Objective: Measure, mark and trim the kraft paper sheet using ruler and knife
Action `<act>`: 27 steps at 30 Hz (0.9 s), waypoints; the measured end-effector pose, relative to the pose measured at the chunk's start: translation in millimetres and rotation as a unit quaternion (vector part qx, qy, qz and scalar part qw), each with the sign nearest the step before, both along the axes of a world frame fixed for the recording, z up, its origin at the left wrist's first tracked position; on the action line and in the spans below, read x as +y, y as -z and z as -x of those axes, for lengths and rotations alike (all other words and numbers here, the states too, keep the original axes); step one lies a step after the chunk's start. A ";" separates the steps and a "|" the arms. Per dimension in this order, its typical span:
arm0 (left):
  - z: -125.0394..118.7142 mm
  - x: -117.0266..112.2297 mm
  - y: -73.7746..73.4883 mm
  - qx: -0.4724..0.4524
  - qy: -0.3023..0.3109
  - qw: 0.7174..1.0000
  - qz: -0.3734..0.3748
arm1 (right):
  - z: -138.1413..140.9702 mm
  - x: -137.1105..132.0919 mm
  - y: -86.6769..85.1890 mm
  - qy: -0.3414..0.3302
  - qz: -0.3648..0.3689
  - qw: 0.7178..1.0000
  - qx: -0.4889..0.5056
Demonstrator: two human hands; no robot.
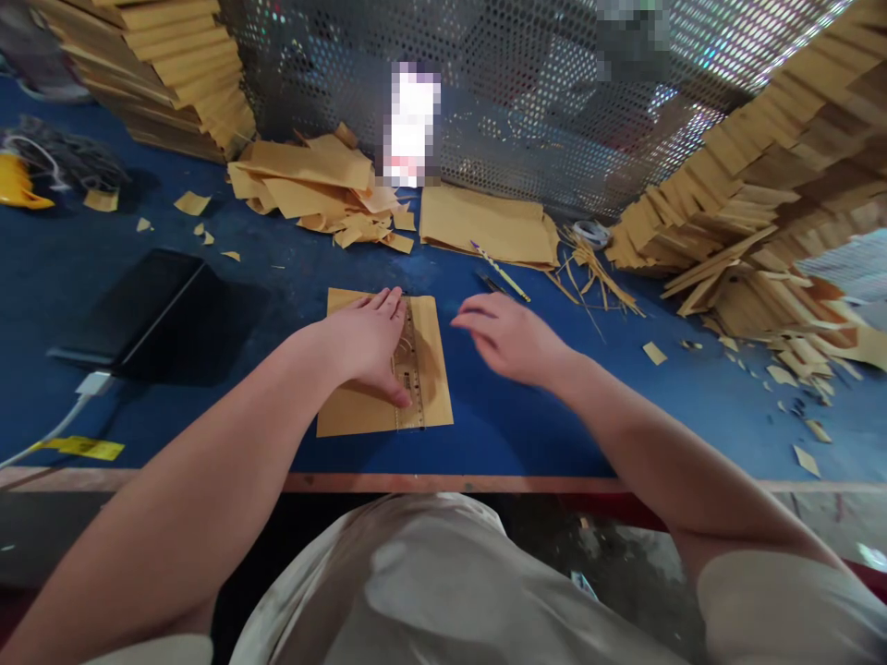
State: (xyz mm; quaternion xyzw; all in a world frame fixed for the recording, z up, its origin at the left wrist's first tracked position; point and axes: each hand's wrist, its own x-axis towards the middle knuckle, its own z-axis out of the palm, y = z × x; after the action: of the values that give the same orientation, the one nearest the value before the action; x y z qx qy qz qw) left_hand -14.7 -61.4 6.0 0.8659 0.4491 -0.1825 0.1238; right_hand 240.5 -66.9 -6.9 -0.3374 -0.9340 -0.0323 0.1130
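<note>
My left hand [370, 340] lies flat with its thumb spread, pressing on a clear ruler [408, 369]. The ruler lies lengthwise over a brown paper piece [357, 411], which looks like a kraft envelope, on the blue tabletop. To the right of the paper, my right hand [516, 337] hovers with loosely bent fingers, slightly blurred. Nothing shows between those fingers. Just beyond it rest a patterned pen [503, 272] and a small dark tool [491, 283], partly hidden by the hand.
Brown paper stacks [184, 69] rise at back left and another paper stack [755, 175] at right. Behind the paper lie loose scraps [305, 180] and a flat brown pile [485, 226]. A black device [135, 309] with a white cable [62, 425] sits left. A perforated metal panel [505, 92] borders the back.
</note>
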 end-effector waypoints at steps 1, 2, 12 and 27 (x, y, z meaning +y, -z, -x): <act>0.3 0.2 0.3 0.000 0.001 1.000 -0.002 | 8.6 -6.0 1.0 -0.069 0.008 0.998 0.002; 0.8 0.3 0.7 -0.002 0.004 1.000 -0.004 | 16.3 -11.5 2.9 -0.118 0.008 0.993 0.003; 4.4 2.1 5.8 -0.036 0.006 0.999 -0.003 | 29.0 -19.4 17.9 -0.199 0.032 0.978 0.055; 4.3 2.1 3.5 -0.027 0.017 0.999 -0.002 | 24.1 -17.4 25.3 -0.171 -0.041 0.983 0.053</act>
State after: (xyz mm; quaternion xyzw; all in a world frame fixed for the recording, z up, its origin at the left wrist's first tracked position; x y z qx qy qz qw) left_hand -19.0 -59.3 2.5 0.8781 0.4313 -0.1605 0.1312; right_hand 216.4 -84.3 -32.2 -0.1691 -0.9685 -0.0325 0.1797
